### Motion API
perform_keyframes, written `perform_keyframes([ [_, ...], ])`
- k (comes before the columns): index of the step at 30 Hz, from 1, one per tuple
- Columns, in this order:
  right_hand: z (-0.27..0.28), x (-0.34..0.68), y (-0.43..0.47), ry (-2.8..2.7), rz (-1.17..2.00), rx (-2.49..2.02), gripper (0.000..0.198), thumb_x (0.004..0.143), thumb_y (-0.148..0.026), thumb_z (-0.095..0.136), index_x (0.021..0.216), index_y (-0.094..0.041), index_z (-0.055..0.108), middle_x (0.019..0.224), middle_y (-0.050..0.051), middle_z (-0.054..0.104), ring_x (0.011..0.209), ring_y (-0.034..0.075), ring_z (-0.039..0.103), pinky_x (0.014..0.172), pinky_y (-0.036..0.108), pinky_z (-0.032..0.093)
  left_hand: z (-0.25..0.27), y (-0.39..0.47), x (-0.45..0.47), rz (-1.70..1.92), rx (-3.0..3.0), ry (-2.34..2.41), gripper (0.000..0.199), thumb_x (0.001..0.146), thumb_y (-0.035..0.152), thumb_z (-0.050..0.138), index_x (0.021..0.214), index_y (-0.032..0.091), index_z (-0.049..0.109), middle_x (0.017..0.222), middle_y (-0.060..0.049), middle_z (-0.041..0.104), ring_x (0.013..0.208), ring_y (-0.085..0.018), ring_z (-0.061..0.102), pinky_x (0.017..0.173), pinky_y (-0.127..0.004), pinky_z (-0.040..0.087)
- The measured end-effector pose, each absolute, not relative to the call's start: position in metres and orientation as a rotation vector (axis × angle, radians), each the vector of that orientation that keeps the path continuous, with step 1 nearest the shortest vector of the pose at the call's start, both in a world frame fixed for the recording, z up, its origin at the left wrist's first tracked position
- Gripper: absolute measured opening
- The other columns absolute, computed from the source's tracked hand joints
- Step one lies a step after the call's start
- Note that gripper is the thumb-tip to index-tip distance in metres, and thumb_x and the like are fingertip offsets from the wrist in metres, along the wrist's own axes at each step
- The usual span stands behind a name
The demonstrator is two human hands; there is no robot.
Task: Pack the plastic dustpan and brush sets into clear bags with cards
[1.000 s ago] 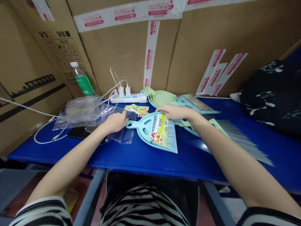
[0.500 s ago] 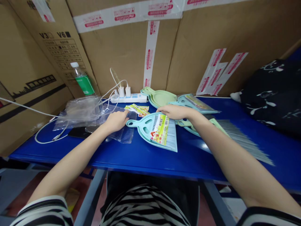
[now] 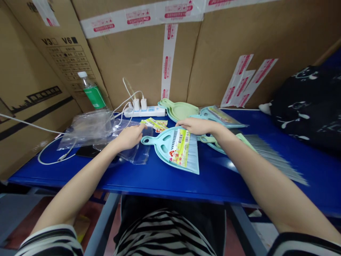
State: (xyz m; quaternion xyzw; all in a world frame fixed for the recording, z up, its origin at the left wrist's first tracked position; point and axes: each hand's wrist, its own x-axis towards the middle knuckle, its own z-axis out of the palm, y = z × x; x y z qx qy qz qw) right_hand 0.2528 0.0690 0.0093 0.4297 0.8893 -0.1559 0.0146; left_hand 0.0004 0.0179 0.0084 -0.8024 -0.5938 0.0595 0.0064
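Note:
A light-blue dustpan [image 3: 160,148] with a small brush [image 3: 193,156] set in it lies in front of me, its handle pointing left. A printed card [image 3: 182,147] covers the middle of the brush. My right hand [image 3: 195,126] is closed on the far edge of this dustpan; its thumb is hidden. Just left of the handle, above a clear plastic bag [image 3: 140,154], is my left hand [image 3: 130,137]. Its index finger reaches forward near the loose printed cards [image 3: 156,123], its other fingers are partly hidden, and I see nothing held in it.
Green and blue dustpans [image 3: 183,111] lie at the back, beside a wrapped blue set [image 3: 221,115]. A grey-bristled brush [image 3: 274,156] lies under my right forearm. On the left are a power strip [image 3: 149,112], cables, plastic bags [image 3: 90,126] and a bottle [image 3: 93,93]. Cardboard [image 3: 138,53] walls the back.
My left hand has drawn slightly away from the dustpan's handle. The dustpan has turned a little, its right front corner now nearer me. My right hand stays on its far edge.

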Motion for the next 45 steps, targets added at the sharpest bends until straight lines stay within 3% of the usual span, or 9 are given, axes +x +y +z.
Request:
perform_keyframes([
  [5, 0.011, 0.249, 0.067, 2.74, -0.523, 1.382, 0.027, 0.086, -0.018, 0.04, 0.099, -0.02, 0.063, 0.104, 0.008, 0.07, 0.091, 0.021, 0.064, 0.077, 0.028, 0.046, 0.004, 0.021, -0.006, -0.037, -2.647, -1.861, 0.036, 0.085, 0.009, 0.037, 0.12, 0.012, 0.046, 0.083, -0.007, 0.067, 0.083, -0.024, 0.068, 0.078, -0.036, 0.051],
  [8, 0.009, 0.247, 0.067, 2.769, -0.569, 1.382, 0.025, 0.086, -0.018, 0.04, 0.096, -0.02, 0.062, 0.104, 0.008, 0.071, 0.092, 0.02, 0.064, 0.078, 0.026, 0.046, -0.004, 0.022, -0.005, -0.353, -2.834, -1.891, 0.031, 0.084, 0.008, 0.034, 0.113, 0.015, 0.042, 0.059, 0.005, 0.053, 0.056, -0.016, 0.061, 0.059, -0.028, 0.049],
  [11, 0.009, 0.245, 0.067, 2.785, -0.62, 1.372, 0.027, 0.086, -0.017, 0.038, 0.096, -0.02, 0.062, 0.104, 0.007, 0.071, 0.092, 0.02, 0.065, 0.079, 0.026, 0.046, -0.01, 0.022, 0.0, -0.721, -2.99, -1.807, 0.023, 0.086, 0.011, 0.031, 0.105, 0.019, 0.039, 0.055, 0.008, 0.046, 0.047, -0.012, 0.055, 0.051, -0.023, 0.046],
  [15, 0.009, 0.245, 0.065, 2.762, -0.633, 1.422, 0.028, 0.085, -0.015, 0.037, 0.098, -0.019, 0.063, 0.108, 0.009, 0.07, 0.095, 0.022, 0.064, 0.081, 0.028, 0.046, 0.0, 0.017, -0.001, -0.732, -3.06, -1.755, 0.017, 0.088, 0.016, 0.031, 0.103, 0.019, 0.038, 0.063, 0.004, 0.052, 0.053, -0.012, 0.057, 0.053, -0.024, 0.047],
  [21, 0.007, 0.246, 0.067, 2.768, -0.584, 1.409, 0.029, 0.086, -0.016, 0.035, 0.096, -0.021, 0.062, 0.105, 0.007, 0.071, 0.094, 0.021, 0.064, 0.079, 0.027, 0.046, 0.037, 0.001, -0.03, 0.193, -2.434, -1.955, 0.027, 0.081, 0.012, 0.033, 0.099, 0.017, 0.054, 0.066, -0.005, 0.061, 0.065, -0.021, 0.062, 0.067, -0.034, 0.048],
  [27, 0.008, 0.25, 0.068, 2.751, -0.612, 1.414, 0.029, 0.086, -0.017, 0.035, 0.094, -0.021, 0.063, 0.103, 0.007, 0.071, 0.091, 0.021, 0.065, 0.078, 0.028, 0.047, 0.047, -0.008, -0.036, 0.53, -2.211, -2.244, 0.033, 0.074, 0.009, 0.038, 0.093, 0.014, 0.065, 0.044, -0.005, 0.056, 0.05, -0.024, 0.061, 0.063, -0.035, 0.049],
  [31, 0.01, 0.251, 0.068, 2.728, -0.614, 1.45, 0.028, 0.086, -0.017, 0.035, 0.093, -0.021, 0.062, 0.101, 0.008, 0.071, 0.092, 0.021, 0.065, 0.078, 0.028, 0.047, 0.046, -0.013, -0.034, 0.512, -2.106, -2.254, 0.036, 0.076, 0.008, 0.036, 0.092, 0.013, 0.068, 0.05, -0.011, 0.061, 0.063, -0.029, 0.067, 0.067, -0.037, 0.052],
  [37, 0.009, 0.255, 0.072, 2.768, -0.582, 1.426, 0.028, 0.086, -0.018, 0.035, 0.093, -0.021, 0.062, 0.1, 0.008, 0.071, 0.09, 0.021, 0.065, 0.078, 0.029, 0.047, 0.039, -0.021, -0.037, 0.526, -2.017, -2.206, 0.041, 0.086, 0.008, 0.029, 0.114, 0.004, 0.057, 0.09, -0.025, 0.07, 0.091, -0.034, 0.069, 0.078, -0.042, 0.052],
  [45, 0.006, 0.258, 0.074, 2.786, -0.585, 1.412, 0.03, 0.086, -0.019, 0.034, 0.095, -0.021, 0.063, 0.097, 0.008, 0.071, 0.088, 0.021, 0.065, 0.077, 0.031, 0.049, 0.032, -0.022, -0.023, 0.317, -1.955, -2.165, 0.039, 0.091, 0.017, 0.028, 0.119, 0.005, 0.052, 0.094, -0.025, 0.069, 0.097, -0.04, 0.067, 0.078, -0.045, 0.052],
])
